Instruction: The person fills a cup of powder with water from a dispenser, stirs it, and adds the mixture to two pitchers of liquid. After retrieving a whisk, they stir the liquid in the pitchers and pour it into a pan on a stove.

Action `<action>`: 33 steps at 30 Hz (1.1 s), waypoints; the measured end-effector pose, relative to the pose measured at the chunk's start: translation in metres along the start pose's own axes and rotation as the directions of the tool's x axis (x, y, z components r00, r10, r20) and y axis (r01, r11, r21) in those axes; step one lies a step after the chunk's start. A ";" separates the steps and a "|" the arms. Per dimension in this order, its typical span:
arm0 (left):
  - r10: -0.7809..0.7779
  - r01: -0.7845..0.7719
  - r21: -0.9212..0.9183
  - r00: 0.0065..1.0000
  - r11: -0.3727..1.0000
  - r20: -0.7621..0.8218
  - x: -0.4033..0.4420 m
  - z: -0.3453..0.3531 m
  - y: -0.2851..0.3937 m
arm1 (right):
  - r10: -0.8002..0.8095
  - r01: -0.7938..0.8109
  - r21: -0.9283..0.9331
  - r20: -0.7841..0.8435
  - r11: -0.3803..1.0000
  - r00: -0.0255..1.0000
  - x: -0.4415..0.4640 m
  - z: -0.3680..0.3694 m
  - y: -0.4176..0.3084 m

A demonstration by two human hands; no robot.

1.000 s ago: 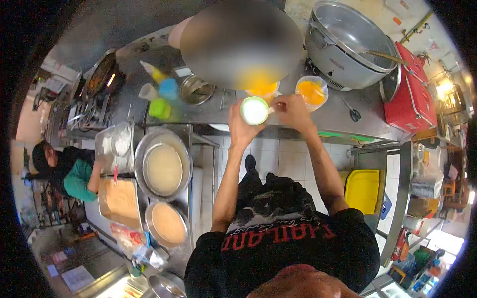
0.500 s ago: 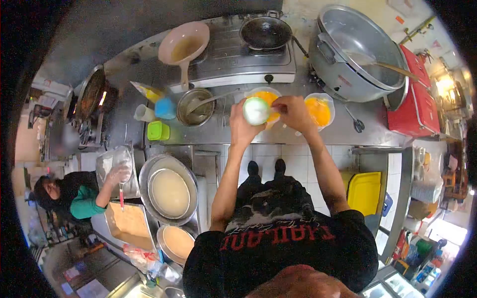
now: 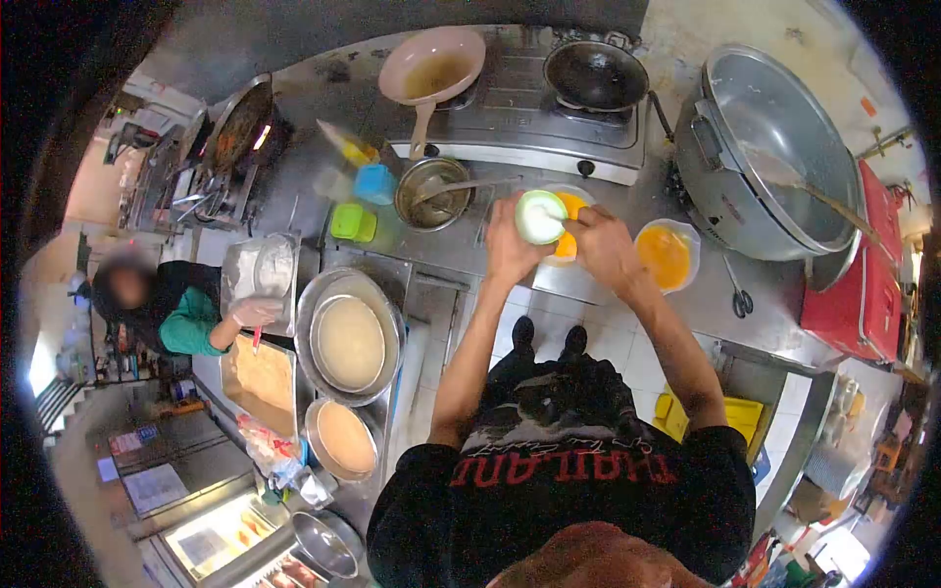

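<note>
My left hand (image 3: 507, 245) is wrapped round a small green tub (image 3: 534, 231) with white powder inside. The fingers of my right hand (image 3: 606, 250) are pinched together at the tub's right rim. Whatever they hold there is too small to make out. Just behind the tub, partly hidden by my hands, is a bowl of egg yolks (image 3: 571, 203). To the right of my right hand stands a second bowl of beaten egg (image 3: 665, 257). On the left, a metal pot (image 3: 404, 201) holds a ladle (image 3: 456, 186).
A gas stove (image 3: 520, 147) carries a pink pan (image 3: 394, 73) and a black wok (image 3: 598, 78). Right are a large cooker pot (image 3: 730, 181), scissors (image 3: 742, 302) and a red cooler (image 3: 863, 304). A co-worker's gloved hand (image 3: 255, 314) is over trays at left, beside batter basins (image 3: 351, 343).
The view has swung, so the counter sits further right in it. My right fingers have come in over the tub's rim. The co-worker's hand has moved towards the lower tray.
</note>
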State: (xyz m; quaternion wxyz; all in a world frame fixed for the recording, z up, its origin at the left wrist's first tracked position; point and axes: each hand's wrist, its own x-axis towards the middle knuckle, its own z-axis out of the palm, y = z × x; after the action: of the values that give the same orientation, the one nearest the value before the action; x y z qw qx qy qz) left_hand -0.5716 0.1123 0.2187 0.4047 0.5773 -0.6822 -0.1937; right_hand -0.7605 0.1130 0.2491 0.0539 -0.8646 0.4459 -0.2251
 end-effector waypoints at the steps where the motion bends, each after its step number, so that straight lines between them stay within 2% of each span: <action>1: -0.004 0.004 0.006 1.000 1.000 -0.001 0.001 0.002 0.002 | -0.013 0.013 -0.002 0.016 1.000 1.000 0.001 -0.006 -0.002; 4: 0.005 -0.005 0.014 1.000 1.000 -0.005 -0.003 0.008 0.004 | -0.035 0.035 0.013 -0.017 0.999 0.999 0.012 -0.017 0.001; 6: 0.047 -0.047 0.006 0.998 0.999 -0.048 -0.001 0.009 0.003 | 0.007 -0.007 -0.006 0.030 1.000 1.000 0.004 -0.010 0.006; 9: -0.050 0.050 0.017 0.999 0.999 -0.006 -0.002 0.009 0.003 | 0.006 -0.006 0.003 0.057 1.000 0.998 0.005 -0.024 -0.001; 13: -0.049 0.049 -0.011 0.998 0.999 -0.045 -0.005 0.010 0.011 | 0.011 -0.010 -0.059 0.012 0.998 1.000 0.008 -0.020 0.005; 16: -0.084 0.083 -0.036 0.996 0.996 -0.041 -0.002 0.003 0.014 | -0.055 0.061 0.070 -0.076 0.996 0.996 0.001 -0.028 -0.005; 19: -0.093 0.090 -0.051 0.994 0.995 -0.058 -0.009 0.009 0.011 | 0.049 -0.034 0.126 -0.118 0.991 0.992 0.004 -0.034 -0.016; 22: -0.126 0.120 -0.068 0.988 0.990 -0.092 -0.015 0.001 0.016 | 0.004 0.001 0.102 -0.044 0.995 0.999 0.005 -0.028 -0.014; 25: -0.126 0.118 -0.084 0.986 0.990 -0.111 -0.021 -0.015 0.014 | 0.071 -0.068 0.310 0.000 0.948 0.997 0.013 -0.033 -0.030; 26: -0.149 0.142 -0.064 0.980 0.988 -0.130 -0.024 -0.018 0.013 | 0.112 -0.097 0.264 -0.043 0.960 0.993 0.016 -0.025 -0.033; 29: -0.171 0.170 -0.022 0.967 0.985 -0.190 -0.031 -0.023 0.007 | 0.005 -0.012 0.254 0.026 0.967 1.000 0.016 -0.012 -0.035; 33: -0.146 0.158 0.025 0.952 0.987 -0.269 -0.049 -0.030 -0.008 | 0.041 -0.040 0.441 0.007 0.896 0.999 0.022 -0.005 -0.046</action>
State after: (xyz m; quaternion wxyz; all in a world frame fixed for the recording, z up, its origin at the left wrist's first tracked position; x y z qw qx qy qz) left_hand -0.5430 0.1625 0.2140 0.4632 0.6579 -0.5796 -0.1292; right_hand -0.7170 0.1234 0.2749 0.2526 -0.8201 0.4014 -0.3202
